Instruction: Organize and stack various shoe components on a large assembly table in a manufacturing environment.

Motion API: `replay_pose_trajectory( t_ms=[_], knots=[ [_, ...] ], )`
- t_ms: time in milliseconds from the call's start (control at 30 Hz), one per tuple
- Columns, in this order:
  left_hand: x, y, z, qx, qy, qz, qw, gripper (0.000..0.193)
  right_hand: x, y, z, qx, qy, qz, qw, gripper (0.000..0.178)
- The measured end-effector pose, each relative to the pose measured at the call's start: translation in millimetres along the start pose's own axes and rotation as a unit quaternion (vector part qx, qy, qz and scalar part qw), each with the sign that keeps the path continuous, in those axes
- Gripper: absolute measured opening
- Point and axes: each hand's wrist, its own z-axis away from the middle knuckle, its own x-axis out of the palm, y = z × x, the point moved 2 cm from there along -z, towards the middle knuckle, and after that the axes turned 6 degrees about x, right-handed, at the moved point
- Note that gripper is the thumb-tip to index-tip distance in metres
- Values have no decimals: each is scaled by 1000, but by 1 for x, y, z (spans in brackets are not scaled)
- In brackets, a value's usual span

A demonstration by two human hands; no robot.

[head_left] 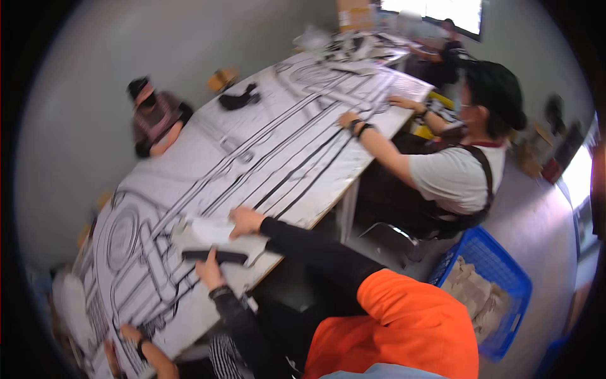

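Note:
My right hand (pixel 247 222), in a black sleeve below an orange shirt, has its bent fingers on a whitish sheet (pixel 211 230) near the table's edge. Closer to me, my left hand (pixel 210 273) has its fingers closed on a flat black strip (pixel 230 257). The strip lies across pale pieces on the table; motion blur hides their edges and exact material. Underneath is a long white table covering (pixel 284 146) with dark printed lines and outlines.
A co-worker (pixel 464 170) in a white shirt leans on the table at the right. Another person (pixel 154 120) is across it; a third person's hand (pixel 131 333) is at lower left. A blue basket (pixel 519 295) with beige pieces stands on the floor. A black bundle (pixel 240 99) lies farther along.

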Motion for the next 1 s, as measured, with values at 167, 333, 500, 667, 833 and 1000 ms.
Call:
replay_pose_trajectory(
  t_ms=[167,333,500,667,833,1000],
  knots=[
    [51,25,-1,14,20,30,999,62,-18,26,6,127,-46,-217,967,58],
    [10,36,11,-162,-63,235,956,35,-18,-12,44,81,-46,-446,890,84],
    [22,78,77,-199,-242,249,916,38,-52,-2,107,187,-73,-551,810,89],
    [4,97,117,24,-259,92,961,49,-28,-30,150,171,-10,-501,848,64],
    [-4,144,147,39,-348,35,936,58,-82,-66,196,118,103,-436,886,66],
    [-17,192,154,29,-348,210,913,71,-108,-70,214,97,261,-474,835,42]
  ],
)
